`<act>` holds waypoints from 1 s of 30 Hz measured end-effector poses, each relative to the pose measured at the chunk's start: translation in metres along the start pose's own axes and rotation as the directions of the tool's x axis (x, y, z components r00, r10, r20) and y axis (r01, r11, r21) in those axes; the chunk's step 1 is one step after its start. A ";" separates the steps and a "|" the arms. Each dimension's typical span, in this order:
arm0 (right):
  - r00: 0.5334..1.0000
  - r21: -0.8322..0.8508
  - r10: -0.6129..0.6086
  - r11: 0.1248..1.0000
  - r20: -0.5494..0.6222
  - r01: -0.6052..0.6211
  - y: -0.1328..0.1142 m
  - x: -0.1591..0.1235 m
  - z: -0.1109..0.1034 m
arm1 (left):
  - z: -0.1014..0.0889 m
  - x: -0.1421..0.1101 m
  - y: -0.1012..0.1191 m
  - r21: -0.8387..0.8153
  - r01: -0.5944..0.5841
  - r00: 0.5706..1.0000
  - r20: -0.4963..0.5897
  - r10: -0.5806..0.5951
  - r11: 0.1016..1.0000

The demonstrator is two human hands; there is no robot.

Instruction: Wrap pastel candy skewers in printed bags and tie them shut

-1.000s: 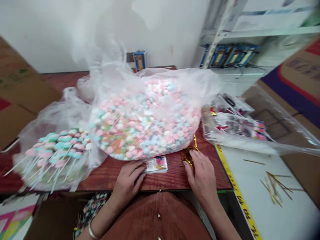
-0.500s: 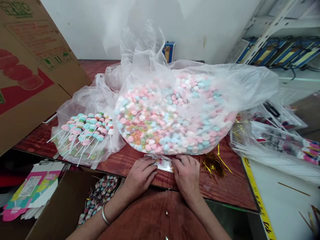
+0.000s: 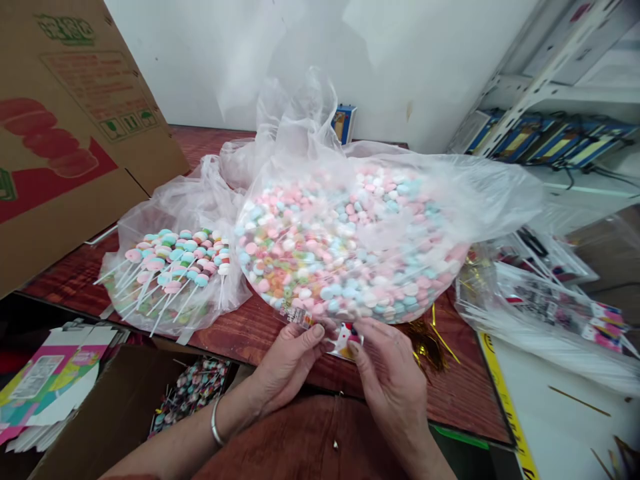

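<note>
A small clear plastic packet (image 3: 344, 340) with printing in red, white and yellow lies across both hands, just above the table's front edge. My left hand (image 3: 287, 363) pinches its left part between thumb and fingers. On the other end, my right hand (image 3: 393, 367) has thumb and fingertips closed on the printed corner. Whatever is inside the packet is too small to make out. Directly beyond my hands rests a large translucent bag (image 3: 345, 267) full of pink, blue and white candies. Left of it, several candy sticks (image 3: 175, 260) lie on a plastic bag.
A cardboard box (image 3: 75, 120) stands at the left. Below the table edge, an open carton (image 3: 100, 413) holds many candy sticks. Gold twist ties (image 3: 430, 343) lie right of my right hand. Further right are flat plastic packets (image 3: 540, 300) and a shelf (image 3: 550, 87).
Both hands were palm-down on the packet lying on the table. Now they have turned inward, with thumbs up, and grip the packet, which is tilted. The view has shifted slightly.
</note>
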State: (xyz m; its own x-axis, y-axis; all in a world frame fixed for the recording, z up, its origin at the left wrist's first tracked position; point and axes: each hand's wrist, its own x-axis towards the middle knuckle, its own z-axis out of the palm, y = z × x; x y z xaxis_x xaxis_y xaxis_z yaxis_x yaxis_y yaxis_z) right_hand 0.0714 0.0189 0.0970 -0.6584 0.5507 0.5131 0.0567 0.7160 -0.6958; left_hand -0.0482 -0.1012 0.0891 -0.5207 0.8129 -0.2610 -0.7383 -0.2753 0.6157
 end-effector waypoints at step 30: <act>0.990 0.220 0.137 0.965 0.039 -0.143 -0.029 0.027 0.018 | 0.006 0.014 0.029 -0.230 -0.096 0.968 -0.247 0.037 0.968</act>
State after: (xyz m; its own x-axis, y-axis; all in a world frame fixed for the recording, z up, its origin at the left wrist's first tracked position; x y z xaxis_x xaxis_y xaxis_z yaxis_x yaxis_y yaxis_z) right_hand 0.0386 0.0051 0.1221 -0.6733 0.6266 0.3924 -0.0168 0.5176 -0.8554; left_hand -0.0745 -0.0948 0.1078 -0.6376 0.6500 -0.4136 -0.7637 -0.4629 0.4499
